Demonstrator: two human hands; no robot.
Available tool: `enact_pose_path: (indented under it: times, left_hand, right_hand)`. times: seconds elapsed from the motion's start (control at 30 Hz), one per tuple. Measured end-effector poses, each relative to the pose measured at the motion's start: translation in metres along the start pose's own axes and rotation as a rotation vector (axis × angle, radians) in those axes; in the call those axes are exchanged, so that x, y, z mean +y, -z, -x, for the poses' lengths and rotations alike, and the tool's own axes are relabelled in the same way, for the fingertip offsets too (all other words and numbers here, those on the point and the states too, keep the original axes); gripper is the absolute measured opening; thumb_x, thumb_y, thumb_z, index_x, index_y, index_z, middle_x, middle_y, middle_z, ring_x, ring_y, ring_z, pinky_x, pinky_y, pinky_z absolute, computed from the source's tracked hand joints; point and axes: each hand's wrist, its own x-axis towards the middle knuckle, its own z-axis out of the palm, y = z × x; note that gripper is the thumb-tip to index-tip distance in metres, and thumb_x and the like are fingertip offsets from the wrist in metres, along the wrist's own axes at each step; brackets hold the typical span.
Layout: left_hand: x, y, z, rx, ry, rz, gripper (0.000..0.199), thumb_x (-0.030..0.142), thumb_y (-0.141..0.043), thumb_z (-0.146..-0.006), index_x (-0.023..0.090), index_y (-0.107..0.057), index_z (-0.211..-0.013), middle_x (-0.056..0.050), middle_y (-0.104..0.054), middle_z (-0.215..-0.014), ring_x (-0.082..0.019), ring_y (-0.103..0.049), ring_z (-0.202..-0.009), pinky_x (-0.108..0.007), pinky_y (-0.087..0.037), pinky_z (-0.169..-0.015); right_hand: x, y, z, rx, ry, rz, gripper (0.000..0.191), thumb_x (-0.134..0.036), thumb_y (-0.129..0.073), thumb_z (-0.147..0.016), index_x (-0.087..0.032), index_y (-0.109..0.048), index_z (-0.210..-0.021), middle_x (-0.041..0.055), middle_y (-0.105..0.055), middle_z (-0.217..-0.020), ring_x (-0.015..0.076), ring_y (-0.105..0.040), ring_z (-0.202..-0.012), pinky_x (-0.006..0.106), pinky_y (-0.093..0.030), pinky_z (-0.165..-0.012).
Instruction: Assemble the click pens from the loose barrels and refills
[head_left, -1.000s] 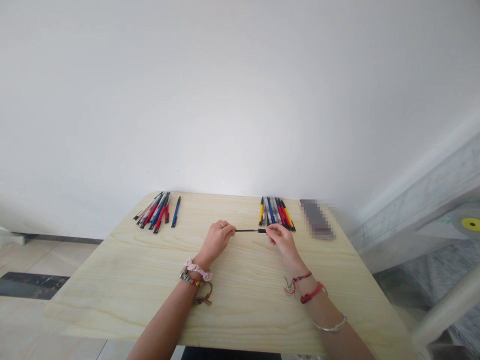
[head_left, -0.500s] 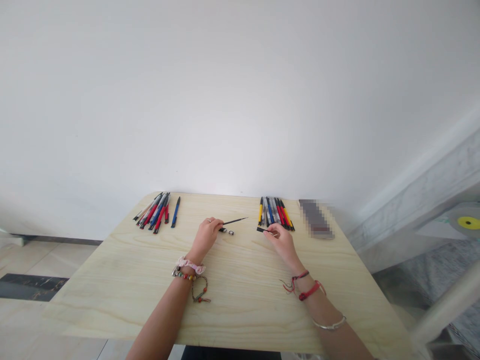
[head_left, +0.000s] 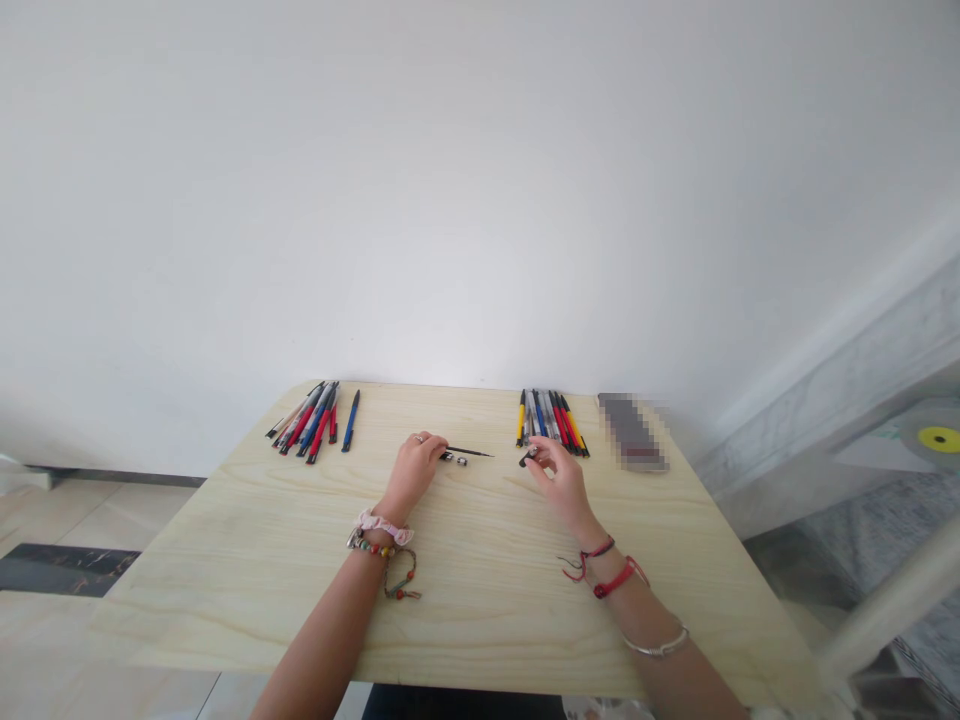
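Observation:
My left hand pinches a thin dark pen refill, whose tip points right and lies low over the table. Small black and silver parts lie just beneath it, partly hidden by the fingers. Between the thumb and fingers of my right hand is a small black pen part, held close to the near ends of the right-hand pens. A gap of bare wood separates the two hands.
A pile of mixed pens lies at the back left of the wooden table, with a blue pen beside it. Yellow, clear, blue and red pens lie at the back right, near a blurred dark packet. A wall stands behind.
The refill in my left hand has tipped lower, toward the table. My right hand has turned the black part, which now points down and left instead of lying flat.

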Motion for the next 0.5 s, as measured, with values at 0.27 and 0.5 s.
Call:
enact_pose_path:
  times: [0.27, 0.5]
  left_hand:
    - [0.0016, 0.0002, 0.0006, -0.011, 0.006, -0.021, 0.019, 0.02, -0.043, -0.079, 0.018, -0.062, -0.079, -0.005, -0.061, -0.079, -0.018, -0.053, -0.079, -0.031, -0.042, -0.074]
    - [0.0025, -0.0005, 0.001, -0.004, 0.017, -0.015, 0.019, 0.02, -0.043, -0.079, 0.018, -0.062, -0.08, -0.006, -0.061, -0.08, -0.018, -0.053, -0.08, -0.031, -0.042, -0.075]
  right_hand:
    - [-0.0073, -0.0004, 0.0012, -0.036, 0.004, 0.116, 0.018, -0.023, -0.048, -0.073, -0.018, -0.058, -0.088, 0.0053, -0.059, -0.078, 0.0153, -0.055, -0.063, 0.03, -0.047, -0.063]
    - [-0.0063, -0.0029, 0.0013, -0.053, -0.023, 0.121, 0.017, -0.022, -0.047, -0.073, -0.018, -0.058, -0.084, 0.0061, -0.059, -0.079, 0.0157, -0.054, -0.063, 0.029, -0.046, -0.06]
